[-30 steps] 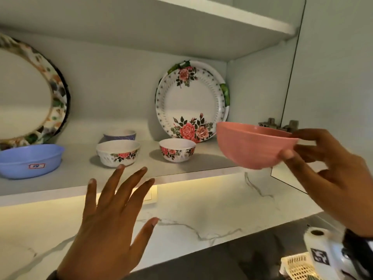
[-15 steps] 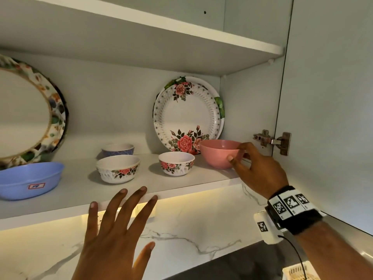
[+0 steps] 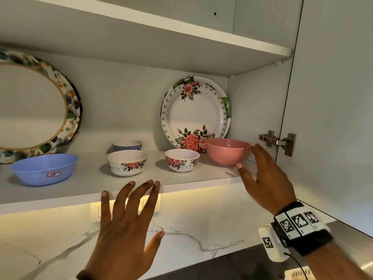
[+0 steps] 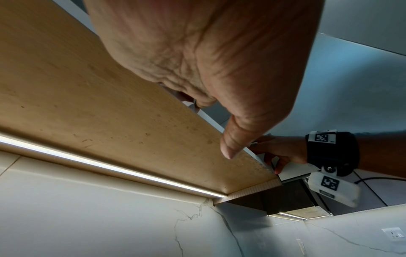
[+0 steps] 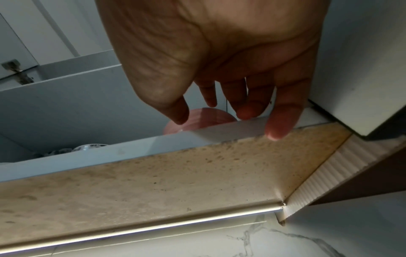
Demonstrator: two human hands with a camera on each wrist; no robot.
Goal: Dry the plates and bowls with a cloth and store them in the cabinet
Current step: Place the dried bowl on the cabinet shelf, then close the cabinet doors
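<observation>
**Pink bowl seated at the right end of the shelf; right hand beside it**

The pink bowl (image 3: 227, 153) stands upright on the lower cabinet shelf (image 3: 90, 184), at its right end, just in front of the floral plate (image 3: 194, 113) that leans against the back wall. The right hand (image 3: 266, 178) lies immediately to the bowl's right. Its fingers are spread and nearly straight, and they grasp nothing. The thumb tip sits at the bowl's lower right wall and the fingertips reach up near the rim; whether any of them touches the bowl cannot be told from the head view. In the right wrist view the bowl (image 5: 197, 121) shows above the shelf edge, beyond the thumb and fingertips, with no finger curled around it.

The left hand (image 3: 123, 229) is below the front edge of the shelf, well to the left of the bowl, fingers extended and apart, holding nothing.

The bowl therefore lies to the left of and slightly beyond the right hand's fingers, and the right hand is by far the nearer. The bowl is round, so it has no long axis to align. Judged from this layout, the placing step looks complete. A withdrawal should run to the right and toward the person, clear of the cabinet hinge (image 3: 279, 141) on the side wall beside the wrist.
</observation>
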